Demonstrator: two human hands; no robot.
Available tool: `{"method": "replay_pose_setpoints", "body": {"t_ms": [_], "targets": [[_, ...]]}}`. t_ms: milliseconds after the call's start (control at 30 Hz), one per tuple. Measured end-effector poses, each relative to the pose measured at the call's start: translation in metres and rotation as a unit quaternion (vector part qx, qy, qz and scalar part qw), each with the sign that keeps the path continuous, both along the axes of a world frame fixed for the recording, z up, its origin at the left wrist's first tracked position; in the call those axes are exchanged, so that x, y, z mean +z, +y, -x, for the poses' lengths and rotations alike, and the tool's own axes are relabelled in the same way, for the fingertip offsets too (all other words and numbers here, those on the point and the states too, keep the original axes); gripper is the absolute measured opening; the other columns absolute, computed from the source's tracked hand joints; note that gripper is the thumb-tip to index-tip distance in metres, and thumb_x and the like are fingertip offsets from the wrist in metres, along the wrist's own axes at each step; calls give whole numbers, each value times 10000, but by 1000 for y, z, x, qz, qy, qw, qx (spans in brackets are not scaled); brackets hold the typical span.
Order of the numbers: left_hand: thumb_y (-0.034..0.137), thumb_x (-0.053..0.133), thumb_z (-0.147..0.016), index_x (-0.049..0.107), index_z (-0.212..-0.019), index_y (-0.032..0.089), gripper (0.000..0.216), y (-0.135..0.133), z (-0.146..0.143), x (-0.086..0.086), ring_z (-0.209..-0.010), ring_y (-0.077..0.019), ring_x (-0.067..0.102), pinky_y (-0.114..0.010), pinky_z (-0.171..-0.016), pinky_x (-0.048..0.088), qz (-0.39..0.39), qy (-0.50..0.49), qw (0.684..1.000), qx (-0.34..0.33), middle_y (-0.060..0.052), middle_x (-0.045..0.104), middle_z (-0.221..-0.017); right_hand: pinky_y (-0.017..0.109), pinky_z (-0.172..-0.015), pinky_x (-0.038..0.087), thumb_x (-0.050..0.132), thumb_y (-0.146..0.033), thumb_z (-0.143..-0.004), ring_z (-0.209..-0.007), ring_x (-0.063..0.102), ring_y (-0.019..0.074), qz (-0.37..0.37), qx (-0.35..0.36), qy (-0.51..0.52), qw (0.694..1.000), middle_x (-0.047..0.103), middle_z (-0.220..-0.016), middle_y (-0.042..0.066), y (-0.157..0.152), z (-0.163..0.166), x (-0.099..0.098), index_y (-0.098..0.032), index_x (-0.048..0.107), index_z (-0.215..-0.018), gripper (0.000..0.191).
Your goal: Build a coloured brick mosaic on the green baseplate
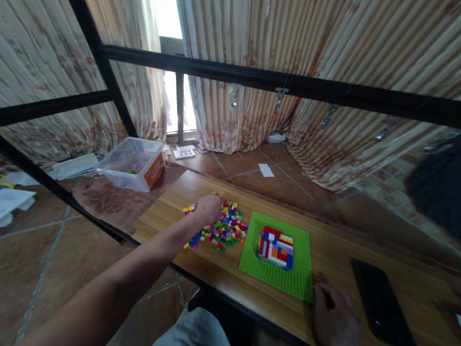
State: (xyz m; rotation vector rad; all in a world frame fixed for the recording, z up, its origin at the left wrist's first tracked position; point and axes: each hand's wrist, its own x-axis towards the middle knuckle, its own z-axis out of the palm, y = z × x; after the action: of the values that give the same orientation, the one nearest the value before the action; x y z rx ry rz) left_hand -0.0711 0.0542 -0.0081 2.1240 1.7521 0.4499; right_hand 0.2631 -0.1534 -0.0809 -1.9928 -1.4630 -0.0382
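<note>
My left hand [210,207] reaches over a pile of small building bricks [230,228] in many colours. Its fingers look bunched together, and their tips are hidden, so any brick in them does not show. To the right of the pile lies a green studded baseplate [251,261]. Joined bricks in red, white, blue, orange and yellow make a compact patterned block [277,248] on its middle. By the plate's near right corner rests my right hand [337,321], with thumb and fingers curled; what they may hold cannot be made out.
A dark phone-like slab [384,307] lies on the wooden table [331,240] at the right. Behind the table's left end, a clear plastic box [127,164] stands on the floor. Black metal bars [225,71] cross in front of the curtains [247,25].
</note>
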Motion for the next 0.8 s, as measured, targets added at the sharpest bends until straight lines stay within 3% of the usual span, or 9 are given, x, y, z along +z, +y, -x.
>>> {"method": "replay_pose_setpoints", "body": {"t_ms": [267,467,567,633,700,767,800], "targets": [[129,610,-757,687,-956,181,219,-1,5,-2,-923,-221,651,-284,-861,480,-17,46,999,-2,-102,672,-1009,420,-841,486,383,-581,-881,-949,625,288,6,-6,2,1000,685,-982,140,-1,-1,-1,-184,663,-860,486],[191,566,-834,640,-953,195,140,-13,11,12,-995,-249,622,-331,-895,456,-55,27,998,-5,-98,685,-928,410,-842,488,370,-586,-885,-925,629,276,1,-4,2,1000,682,-975,134,0,0,0,-185,662,-860,496],[228,570,-848,605,-959,194,122,-22,11,17,-919,-219,635,-323,-845,476,-59,-114,992,17,-73,681,-888,411,-839,488,367,-595,-886,-911,630,275,-4,-1,-2,1000,683,-962,138,1,0,0,-181,662,-848,509],[276,609,-828,579,-934,185,143,-31,9,17,-796,-182,650,-298,-749,502,9,-319,947,38,-45,682,-835,415,-844,487,369,-601,-885,-907,629,275,-9,0,-1,1000,684,-955,140,1,0,0,-180,661,-839,514],[330,670,-785,566,-915,176,227,-41,5,15,-721,-160,661,-280,-677,515,113,-502,856,54,-31,692,-818,416,-848,486,368,-603,-885,-909,629,275,-14,-2,0,1000,682,-954,142,1,0,0,-180,660,-838,517],[336,736,-726,589,-911,161,294,-51,0,13,-721,-159,678,-274,-655,525,185,-595,779,70,-45,711,-854,412,-849,486,367,-597,-887,-911,628,273,-15,-1,1,1000,680,-949,139,1,1,1,-179,661,-842,513],[320,760,-701,610,-913,152,309,-55,-2,13,-720,-159,683,-267,-644,526,203,-615,758,78,-56,719,-872,409,-847,487,366,-593,-888,-910,628,272,-15,-2,0,1000,679,-946,137,1,1,1,-178,661,-844,511]]}}
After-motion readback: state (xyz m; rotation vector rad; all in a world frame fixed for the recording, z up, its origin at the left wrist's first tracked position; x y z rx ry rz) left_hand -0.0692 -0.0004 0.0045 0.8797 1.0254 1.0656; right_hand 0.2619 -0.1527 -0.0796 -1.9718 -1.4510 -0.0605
